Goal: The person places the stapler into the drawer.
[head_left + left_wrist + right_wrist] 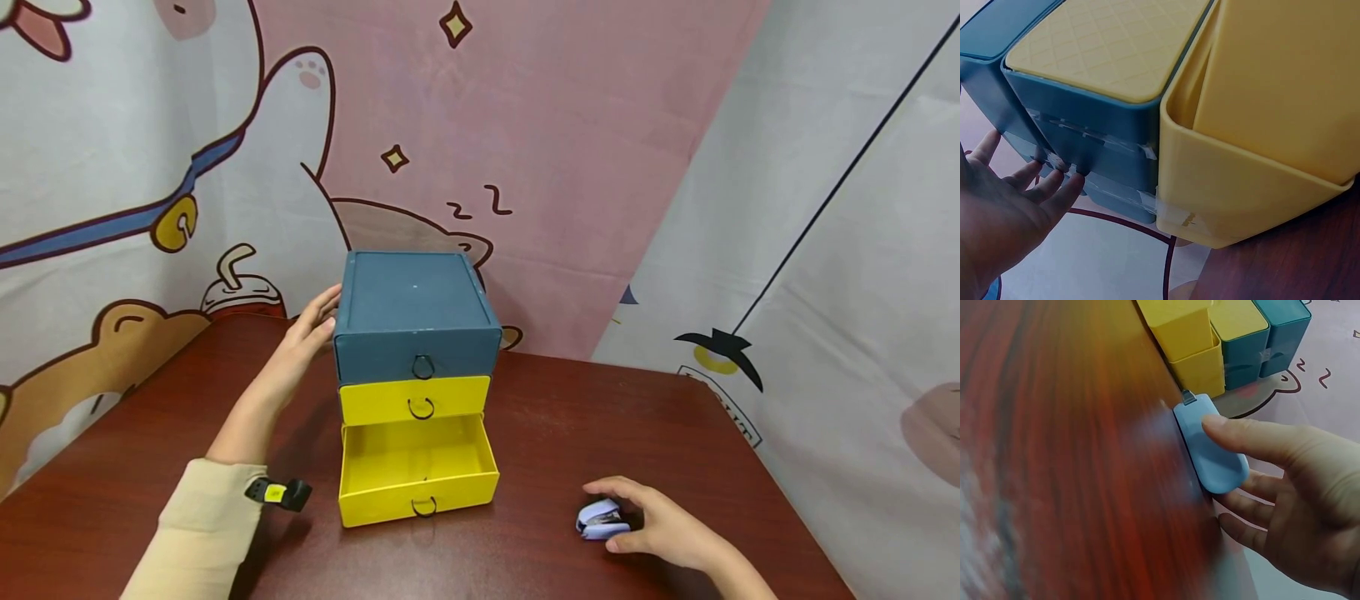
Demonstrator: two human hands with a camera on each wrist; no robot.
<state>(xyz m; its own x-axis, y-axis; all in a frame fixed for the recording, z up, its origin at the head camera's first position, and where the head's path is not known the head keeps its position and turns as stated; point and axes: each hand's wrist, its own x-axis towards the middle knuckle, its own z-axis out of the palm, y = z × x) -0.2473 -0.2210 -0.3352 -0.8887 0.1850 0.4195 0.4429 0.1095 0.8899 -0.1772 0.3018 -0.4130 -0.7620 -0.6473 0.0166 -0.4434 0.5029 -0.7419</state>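
Note:
A small pale-blue stapler (602, 520) lies on the table to the right of the drawer unit. My right hand (660, 525) is spread around it, thumb on the near side and fingers on the far side, with a gap visible in the head view. In the right wrist view the thumb overlaps the stapler (1210, 447); contact there is unclear. My left hand (300, 342) rests against the left side of the blue-and-yellow drawer unit (416, 292), its fingers extended. The bottom yellow drawer (420, 500) is pulled out with nothing visible in it.
The drawer unit stands on a dark red-brown wooden table (555, 433). Above the pulled-out drawer is a yellow drawer (412, 400) that looks slightly out. A cartoon-printed cloth (555, 167) hangs behind the table and down its sides.

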